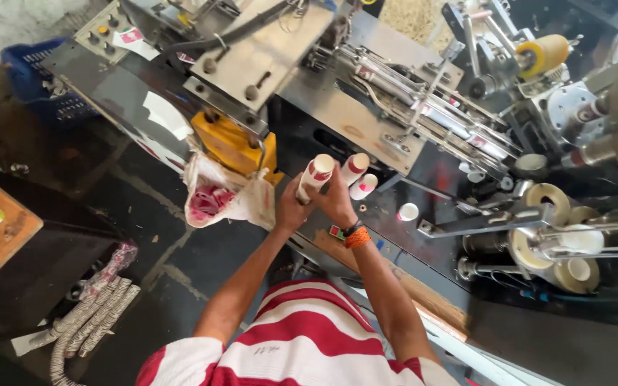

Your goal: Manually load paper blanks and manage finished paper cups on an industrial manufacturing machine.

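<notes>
The person stands at a big metal machine (366, 107) and holds both hands up close together in front of it. The left hand (291, 207) is closed around a stack of paper cups (315, 176), white with red marks, which points up and a little to the right. The right hand (339, 200) is just beside it, and its fingers seem to be wrapped around a second stack of cups (354, 169); how tightly they close I cannot tell, because the hand is seen from the back. On the right wrist there is an orange band (357, 237).

A third short stack (363, 186) stands just behind the hands, and one single cup (408, 211) is still on the dark machine table (438, 186), a little apart to the right. So it looks to me that some cups are already collected in the hands, while these others are not yet picked up.

Near the left hand hangs a white cloth bag (223, 196) with an open mouth, under a yellow part (234, 143) of the machine. Long rows of stacked cups (98, 314) lie on the dark floor at the lower left.
</notes>
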